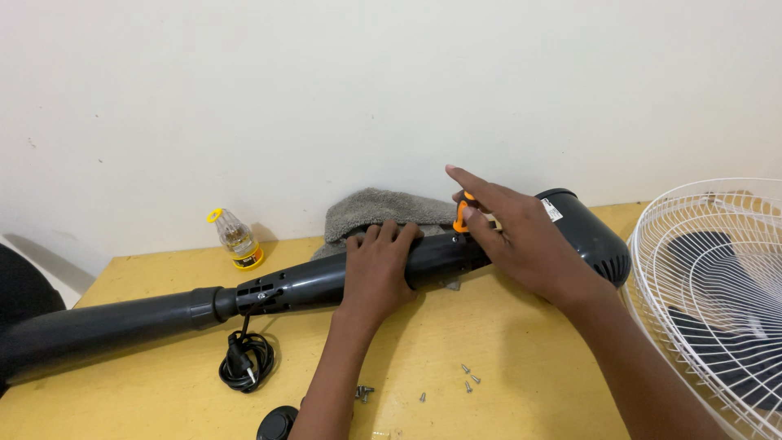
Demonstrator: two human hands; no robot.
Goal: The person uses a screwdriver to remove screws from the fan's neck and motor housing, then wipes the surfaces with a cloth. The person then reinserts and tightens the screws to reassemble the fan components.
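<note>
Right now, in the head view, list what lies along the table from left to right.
Black stand pole → small oil bottle → coiled power cord → left hand gripping the pole → loose screws → right hand with orange screwdriver → black motor housing → white fan grille.
</note>
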